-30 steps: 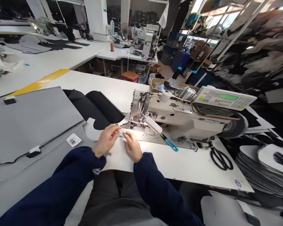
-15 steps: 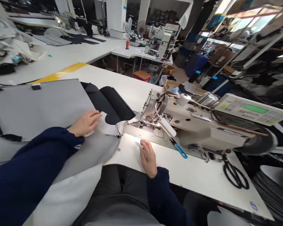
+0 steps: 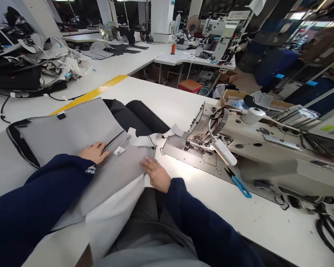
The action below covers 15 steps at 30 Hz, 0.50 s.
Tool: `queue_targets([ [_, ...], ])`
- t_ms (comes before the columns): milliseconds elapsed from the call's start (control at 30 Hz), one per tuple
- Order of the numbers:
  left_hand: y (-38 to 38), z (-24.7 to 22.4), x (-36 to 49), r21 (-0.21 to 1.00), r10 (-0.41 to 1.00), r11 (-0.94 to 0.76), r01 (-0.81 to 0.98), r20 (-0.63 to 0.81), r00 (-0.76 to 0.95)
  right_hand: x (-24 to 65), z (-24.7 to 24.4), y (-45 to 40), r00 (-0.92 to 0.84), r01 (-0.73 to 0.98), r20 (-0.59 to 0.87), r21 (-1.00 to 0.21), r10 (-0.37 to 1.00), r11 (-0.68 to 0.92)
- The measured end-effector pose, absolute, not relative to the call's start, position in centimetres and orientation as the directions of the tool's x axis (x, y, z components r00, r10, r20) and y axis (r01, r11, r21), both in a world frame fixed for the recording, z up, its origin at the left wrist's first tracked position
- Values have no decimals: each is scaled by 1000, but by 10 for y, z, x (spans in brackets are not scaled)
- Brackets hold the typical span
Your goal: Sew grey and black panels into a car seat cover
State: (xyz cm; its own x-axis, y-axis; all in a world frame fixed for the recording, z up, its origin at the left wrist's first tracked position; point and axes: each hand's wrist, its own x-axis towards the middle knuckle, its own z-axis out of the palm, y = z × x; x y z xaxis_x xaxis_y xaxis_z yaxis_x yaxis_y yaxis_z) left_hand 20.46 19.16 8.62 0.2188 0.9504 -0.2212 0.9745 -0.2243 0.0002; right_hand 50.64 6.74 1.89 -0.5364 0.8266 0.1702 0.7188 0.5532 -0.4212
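A grey fabric panel (image 3: 128, 161) with a white label (image 3: 119, 151) lies on the table, its white underside (image 3: 114, 202) hanging over the front edge. My left hand (image 3: 94, 152) rests on the panel beside a dark seam, fingers spread and pressing down. At the panel's right edge, my right hand (image 3: 157, 175) has its fingertips on top and grips the rim; the thumb is partly hidden. Whitish flaps and loose threads at the panel's far corner lie left of the sewing machine (image 3: 211, 141). Another grey piece (image 3: 75, 118) with black tabs adjoins the panel.
Blue thread snips (image 3: 241, 185) lie before the machine. Black scissors (image 3: 331, 233) are at the right edge. A white thread cone (image 3: 253, 115) stands on the machine. Black rolled material (image 3: 147, 116) lies behind the panel. Fabric scraps (image 3: 55, 63) are heaped at back left.
The view has swung left. My right hand has moved from the bare tabletop onto the panel's edge. My left hand has slid back from the whitish flap, and the label shows.
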Motion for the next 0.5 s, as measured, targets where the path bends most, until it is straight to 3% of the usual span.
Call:
queue_targets([
  [100, 204, 99, 243, -17, 882, -447, 894, -176, 437, 526, 45, 98, -376, 835, 152, -373, 914, 405],
  [167, 219, 100, 273, 76, 804, -581, 810, -102, 586, 533, 68, 96, -230, 880, 192, -377, 954, 288],
  [267, 250, 95, 311, 199, 811, -553, 809, -93, 578, 527, 101, 54, -158, 767, 280, -569, 947, 297],
  [333, 271, 93, 325, 222, 843, -496, 839, -108, 527, 513, 111, 12, -196, 528, 242, -790, 950, 310],
  [400, 287, 95, 332, 237, 852, -474, 848, -119, 510, 496, 108, -23, -221, 213, 94, -967, 971, 142],
  [467, 295, 104, 332, 267, 842, -471, 841, -148, 518, 482, 96, -44, -196, -169, -130, -972, 972, -164],
  [500, 296, 111, 331, 286, 831, -474, 833, -167, 531, 476, 90, -47, -189, -359, -250, -883, 950, -304],
])
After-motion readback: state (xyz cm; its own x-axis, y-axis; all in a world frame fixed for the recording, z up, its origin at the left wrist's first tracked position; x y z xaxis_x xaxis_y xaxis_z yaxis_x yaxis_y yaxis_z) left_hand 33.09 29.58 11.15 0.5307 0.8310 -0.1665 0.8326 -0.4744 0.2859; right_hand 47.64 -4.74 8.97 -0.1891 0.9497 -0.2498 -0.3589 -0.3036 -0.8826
